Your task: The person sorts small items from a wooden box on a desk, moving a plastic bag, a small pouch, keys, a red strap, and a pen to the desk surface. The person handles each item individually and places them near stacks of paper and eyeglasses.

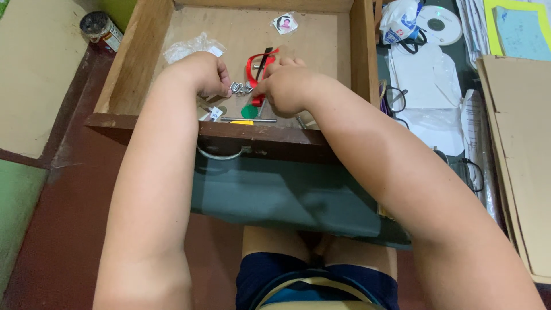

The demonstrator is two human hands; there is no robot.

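Both my hands reach into an open wooden drawer (pixel 138 63). My left hand (pixel 206 74) pinches one end of a small silver metal chain or clip piece (pixel 241 88). My right hand (pixel 287 86) grips its other end, together with a red ribbon-like loop (pixel 256 62) that curls up behind the fingers. Just below the hands lie a green round disc (pixel 249 111), a yellow piece (pixel 242 122) and a thin metal rod (pixel 248 119) on the drawer bottom.
A crumpled clear plastic bag (pixel 192 46) and a small photo packet (pixel 284 23) lie further back in the drawer. To the right, a desk holds a disc (pixel 439 24), papers, plastic sleeves, eyeglasses (pixel 395 99) and cardboard (pixel 519 143). A tin (pixel 100 28) stands on the floor at left.
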